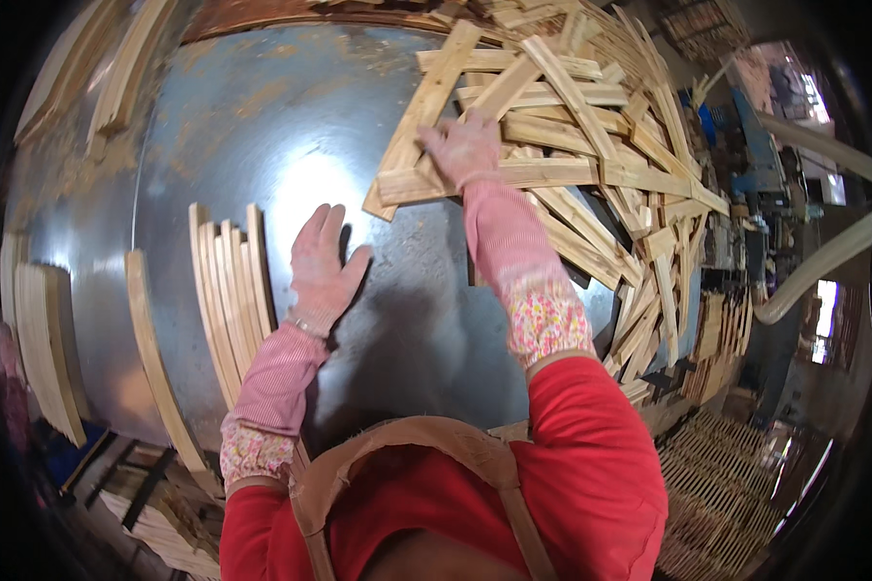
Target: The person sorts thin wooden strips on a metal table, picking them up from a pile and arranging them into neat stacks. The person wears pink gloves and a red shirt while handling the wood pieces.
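My left hand [322, 271], in a pale pink glove, hovers over or rests on the metal tabletop [397, 281] with its fingers stretched out and the thumb apart. It holds nothing. Just left of it stands a row of narrow wooden slats [225, 286], side by side. My right hand [470, 153], gloved the same way, lies on the left edge of a jumbled wood pile [562, 126]. Its fingers are extended and its thumb points left. Beneath it a slat [543, 172] runs to the right, and another slat [426, 111] slants beside the thumb.
Farther left, a single slat [160, 358] and a stack of slats [44, 339] lie on the table. Long boards [131, 73] are at the far left. Machinery with hoses [756, 184] stands right of the pile, and stacked wood [717, 484] sits at the lower right.
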`<state>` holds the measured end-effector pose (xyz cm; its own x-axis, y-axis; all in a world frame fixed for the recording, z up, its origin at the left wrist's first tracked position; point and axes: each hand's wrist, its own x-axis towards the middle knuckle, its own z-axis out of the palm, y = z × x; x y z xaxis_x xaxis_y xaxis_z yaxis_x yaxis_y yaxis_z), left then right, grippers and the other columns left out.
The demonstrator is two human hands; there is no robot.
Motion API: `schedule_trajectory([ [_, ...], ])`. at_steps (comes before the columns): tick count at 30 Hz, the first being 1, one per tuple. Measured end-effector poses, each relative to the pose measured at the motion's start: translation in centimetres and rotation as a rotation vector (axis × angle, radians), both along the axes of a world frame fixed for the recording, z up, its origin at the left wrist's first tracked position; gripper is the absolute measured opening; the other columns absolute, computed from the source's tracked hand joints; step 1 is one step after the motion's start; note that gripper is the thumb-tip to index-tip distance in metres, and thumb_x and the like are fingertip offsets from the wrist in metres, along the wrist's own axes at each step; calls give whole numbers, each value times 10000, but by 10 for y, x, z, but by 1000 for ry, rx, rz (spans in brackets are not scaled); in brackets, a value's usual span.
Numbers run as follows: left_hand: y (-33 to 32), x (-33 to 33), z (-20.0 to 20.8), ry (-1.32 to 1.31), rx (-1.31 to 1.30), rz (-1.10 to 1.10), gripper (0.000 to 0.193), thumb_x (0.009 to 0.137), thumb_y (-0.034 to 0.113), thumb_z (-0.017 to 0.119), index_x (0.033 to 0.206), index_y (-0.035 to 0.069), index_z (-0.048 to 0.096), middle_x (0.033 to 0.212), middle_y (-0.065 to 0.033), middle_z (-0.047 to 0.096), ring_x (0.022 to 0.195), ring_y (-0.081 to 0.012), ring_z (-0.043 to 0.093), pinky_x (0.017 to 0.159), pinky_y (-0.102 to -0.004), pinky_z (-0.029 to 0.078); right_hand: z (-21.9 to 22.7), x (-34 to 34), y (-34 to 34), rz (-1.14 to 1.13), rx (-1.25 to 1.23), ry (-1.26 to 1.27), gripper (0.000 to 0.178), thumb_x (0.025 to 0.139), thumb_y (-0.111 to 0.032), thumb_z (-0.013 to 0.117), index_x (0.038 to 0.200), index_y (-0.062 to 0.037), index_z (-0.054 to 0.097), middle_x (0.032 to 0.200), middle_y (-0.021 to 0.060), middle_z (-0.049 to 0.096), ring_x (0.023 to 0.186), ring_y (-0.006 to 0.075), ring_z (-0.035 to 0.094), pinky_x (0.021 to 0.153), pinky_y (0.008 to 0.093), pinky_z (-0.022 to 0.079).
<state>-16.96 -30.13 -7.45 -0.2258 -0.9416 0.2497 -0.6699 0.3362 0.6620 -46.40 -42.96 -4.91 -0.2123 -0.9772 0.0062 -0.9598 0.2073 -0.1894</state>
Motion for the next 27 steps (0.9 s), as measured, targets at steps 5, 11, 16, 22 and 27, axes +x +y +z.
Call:
schedule_trajectory([
  [5,-83,-88,-23,-168,218,34,717,910,445,761,1483,68,552,1423,-235,590,1322,-425,566,1114,-530,469,-33,-45,135,121,-163,-35,430,851,-308,801,1215,-83,758,1441,220,585,1344,460,512,1147,515,449],
  [11,-112,-134,-31,-436,350,54,780,863,417,793,1503,113,468,1327,-196,601,1216,-443,613,1009,-545,534,16,-55,217,-418,14,-622,717,872,-152,711,1565,-84,542,1427,215,648,1335,378,605,1140,406,477],
  [16,-92,-81,-31,455,974,-132,516,910,252,673,1354,-10,649,1093,-203,741,975,-312,750,860,-456,619,-26,-80,258,-518,-119,-1412,711,910,-61,601,1607,16,482,1469,100,656,1317,195,602,1136,312,450],
  [22,78,-25,-79,1607,1529,-111,758,886,318,741,1490,-88,530,1330,-250,693,1188,-397,708,1066,-510,580,-28,20,288,-107,39,-1248,640,969,-159,650,1584,-26,531,1469,130,659,1321,236,616,1153,343,452],
  [27,139,-27,-53,1494,1509,327,715,977,535,701,1456,15,597,1262,-176,729,1096,-336,731,972,-501,615,-17,-16,277,26,-234,137,742,917,-328,791,1553,-50,527,1465,278,604,1296,413,616,1071,474,536],
])
